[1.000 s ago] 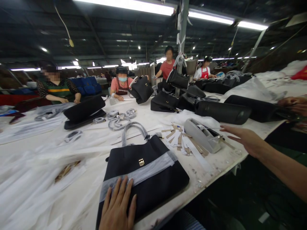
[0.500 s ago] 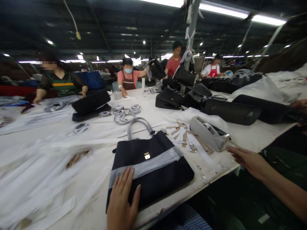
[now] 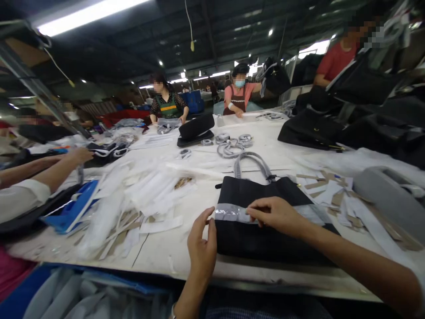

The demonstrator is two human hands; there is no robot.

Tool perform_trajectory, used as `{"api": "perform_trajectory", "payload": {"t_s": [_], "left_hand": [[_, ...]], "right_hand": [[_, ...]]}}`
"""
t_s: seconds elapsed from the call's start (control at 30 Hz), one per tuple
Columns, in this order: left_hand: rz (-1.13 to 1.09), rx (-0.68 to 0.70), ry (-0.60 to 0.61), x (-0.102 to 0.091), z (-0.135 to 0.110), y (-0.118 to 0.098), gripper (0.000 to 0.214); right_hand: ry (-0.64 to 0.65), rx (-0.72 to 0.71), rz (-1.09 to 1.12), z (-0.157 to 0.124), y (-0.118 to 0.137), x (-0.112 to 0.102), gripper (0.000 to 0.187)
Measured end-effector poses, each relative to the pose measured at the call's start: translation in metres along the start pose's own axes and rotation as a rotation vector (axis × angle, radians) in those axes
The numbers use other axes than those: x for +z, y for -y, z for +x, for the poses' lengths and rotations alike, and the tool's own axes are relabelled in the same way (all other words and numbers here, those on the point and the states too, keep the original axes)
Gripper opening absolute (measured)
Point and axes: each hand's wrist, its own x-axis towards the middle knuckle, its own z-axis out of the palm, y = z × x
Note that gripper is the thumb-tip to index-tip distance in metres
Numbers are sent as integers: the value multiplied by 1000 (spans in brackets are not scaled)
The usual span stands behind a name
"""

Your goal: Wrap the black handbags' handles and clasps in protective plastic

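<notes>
A black handbag (image 3: 265,241) lies flat before me, its handles (image 3: 255,158) in grey wrapping. Across its front runs a translucent plastic strip (image 3: 307,212). Over the strip, my right hand (image 3: 279,216) is closed in a pinch. A shiny piece of clear tape (image 3: 230,212) glints between its fingertips and the bag's left edge. My left hand (image 3: 203,243) is at that edge, with bent fingers and a gap between thumb and forefinger. The bag's clasp is hidden, apparently behind my right hand. At the right stands a grey tape dispenser (image 3: 388,199).
Paper and card strips (image 3: 332,190) lie between bag and dispenser. White wrapping sheets (image 3: 142,190) cover the left. A co-worker's arms (image 3: 63,166) reach in beside a blue piece (image 3: 71,208). Black bags (image 3: 312,128) and wrapped straps (image 3: 230,146) lie farther back. A blue bin (image 3: 83,290) stands below the table edge.
The view has swung left. My right hand has come from the tape dispenser to the bag's strip. My left hand has gone from lying flat on the bag to its left edge.
</notes>
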Motion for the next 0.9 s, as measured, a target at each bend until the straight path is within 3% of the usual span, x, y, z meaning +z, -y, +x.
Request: {"api": "perform_trajectory", "payload": {"t_s": [0.1,0.23,0.4,0.63,0.9], "left_hand": [[59,101,24,2,2,3,29],[108,188,65,5,7,4,32],[179,254,154,13,13,2,34],[444,423,415,30,15,4,45],[573,457,476,23,6,16,41]], "right_hand": [[64,29,-17,27,0,11,33],[68,72,-40,42,-3,14,40],[136,142,-60,52,-11,20,44],[229,184,-136,62,-19,27,42],[375,243,-392,68,1,24,51]]}}
